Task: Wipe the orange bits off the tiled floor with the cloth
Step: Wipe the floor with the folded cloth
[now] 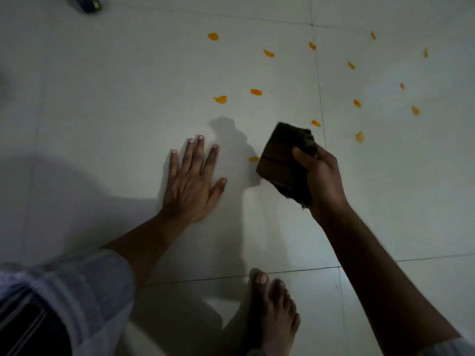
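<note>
the right hand (318, 176) grips a folded dark cloth (285, 160), fingers curled around it, just beside one orange bit (254, 159). the left hand (192, 181) lies flat on the tiled floor (102, 98), fingers spread. more orange bits (256, 92) are scattered farther ahead and right.

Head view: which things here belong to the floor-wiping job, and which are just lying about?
Part of the job:
- dark cloth, gripped by the right hand
- orange bits scattered on the tiled floor
- left hand, resting flat on the floor

Lying about:
- dark object at the top left edge, too cropped to identify
</note>
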